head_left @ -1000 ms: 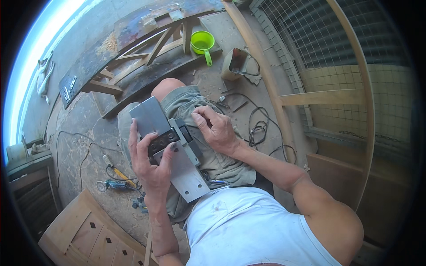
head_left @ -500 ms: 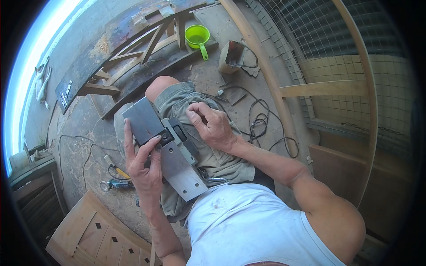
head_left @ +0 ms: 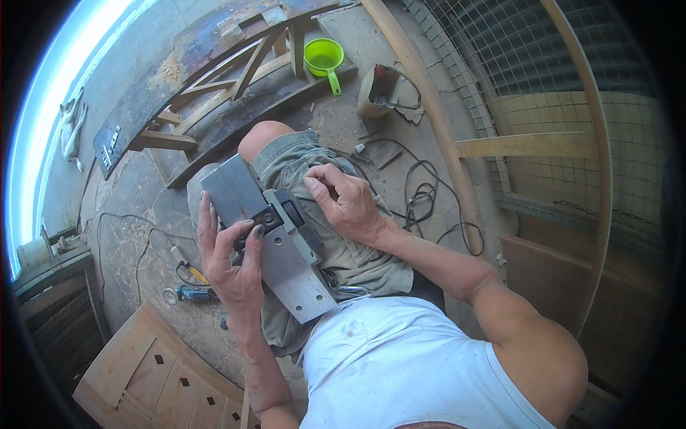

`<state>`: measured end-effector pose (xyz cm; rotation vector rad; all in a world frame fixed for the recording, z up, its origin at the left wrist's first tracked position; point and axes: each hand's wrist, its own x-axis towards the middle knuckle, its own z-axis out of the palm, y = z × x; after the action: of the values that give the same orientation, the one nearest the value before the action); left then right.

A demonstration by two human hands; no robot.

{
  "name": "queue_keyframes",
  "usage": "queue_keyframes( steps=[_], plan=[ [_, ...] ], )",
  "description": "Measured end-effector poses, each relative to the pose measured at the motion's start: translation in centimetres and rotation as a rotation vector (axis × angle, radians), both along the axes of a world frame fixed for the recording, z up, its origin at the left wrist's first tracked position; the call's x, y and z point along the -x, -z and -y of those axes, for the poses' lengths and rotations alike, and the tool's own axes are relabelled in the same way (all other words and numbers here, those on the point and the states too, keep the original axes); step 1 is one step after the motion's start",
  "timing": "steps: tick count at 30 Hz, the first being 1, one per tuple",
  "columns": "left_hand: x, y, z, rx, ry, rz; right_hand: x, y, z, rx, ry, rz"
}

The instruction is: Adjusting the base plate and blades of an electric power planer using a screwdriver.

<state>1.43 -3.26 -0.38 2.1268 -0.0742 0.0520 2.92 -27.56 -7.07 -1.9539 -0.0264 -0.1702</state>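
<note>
An electric hand planer (head_left: 291,266) rests upside down across my lap, its grey metal sole facing up. My left hand (head_left: 232,261) steadies it from the left side, with some fingers along its edge. The index finger and thumb of that hand touch the dark cutter block (head_left: 267,219) in the gap between the two sole plates. To the right of the planer, my right hand (head_left: 348,204) hovers above my thigh, apart from the tool. Its fingers are curled in a pinch, and whatever lies between the tips is too small or hidden to name.
An angle grinder (head_left: 187,294) lies on the floor at left, above a panelled wooden door (head_left: 153,361). Black cable (head_left: 421,196) coils at right beside a long wooden frame (head_left: 436,114). Ahead stand a green dipper (head_left: 324,56), a cut-open container (head_left: 377,93) and a timber frame (head_left: 246,71).
My left thumb has moved up to the cutter block beside the index finger. The right hand keeps its pinched shape, and the whole view has shifted slightly.
</note>
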Motion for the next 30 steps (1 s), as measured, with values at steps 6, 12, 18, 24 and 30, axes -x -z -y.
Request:
queue_keyframes(
  steps=[6, 12, 18, 24, 30],
  plan=[
    [0.5, -0.1, -0.7, -0.054, 0.033, 0.001, 0.6, 0.6, -0.5, -0.028, -0.01, -0.009],
    [0.0, -0.6, -0.7, -0.05, 0.083, -0.03, 0.9, -0.4, 0.7, 0.007, -0.024, -0.116],
    [-0.7, 0.2, -1.5, 0.036, 0.05, -0.041, -0.1, -0.2, -0.1, 0.014, -0.002, -0.129],
    [-1.4, -1.1, -1.9, 0.027, 0.032, -0.009, -1.3, -0.5, -1.0, 0.019, -0.016, -0.107],
    [0.0, -1.4, -0.8, 0.093, 0.113, -0.065, 0.5, -0.2, 0.6, 0.064, 0.02, -0.055]
  ],
)
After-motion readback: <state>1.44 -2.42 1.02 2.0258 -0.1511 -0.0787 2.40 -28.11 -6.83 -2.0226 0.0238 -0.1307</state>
